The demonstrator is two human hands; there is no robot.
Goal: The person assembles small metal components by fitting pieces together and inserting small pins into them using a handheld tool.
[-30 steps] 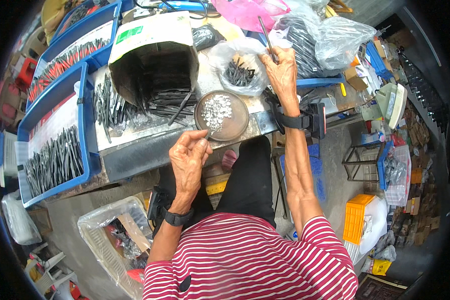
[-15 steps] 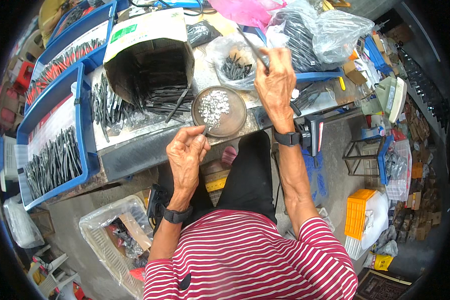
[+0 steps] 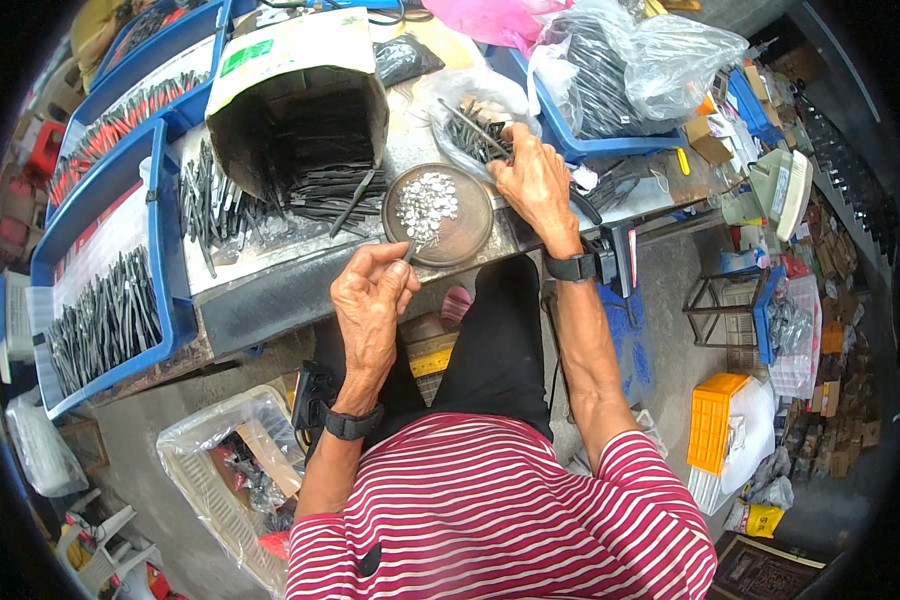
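My left hand (image 3: 372,300) is closed in a pinch at the near rim of a round brown dish (image 3: 473,232). Between its fingertips is a small dark, thin piece (image 3: 410,252), its tip near the white bits. Small white flakes (image 3: 428,204) lie in the dish. Beyond the dish's right side, my right hand (image 3: 538,188) is closed on a slender dark stick (image 3: 484,132), which slants up and left over an open clear plastic bag (image 3: 436,118). Short dark pieces (image 3: 470,145) fill the bag; my fingers partly cover them.
An open carton (image 3: 300,50) lies on its side, dark strips spilling from it. Blue trays (image 3: 182,300) of strips line the left. A bulging plastic bag (image 3: 605,90) of dark strips stands in a blue tray at right. Below the bench sits a pale crate (image 3: 205,480).
My right hand has come down and slightly left, bringing the stick from a raised position to low over the clear bag. My left hand stays at the dish, almost still.
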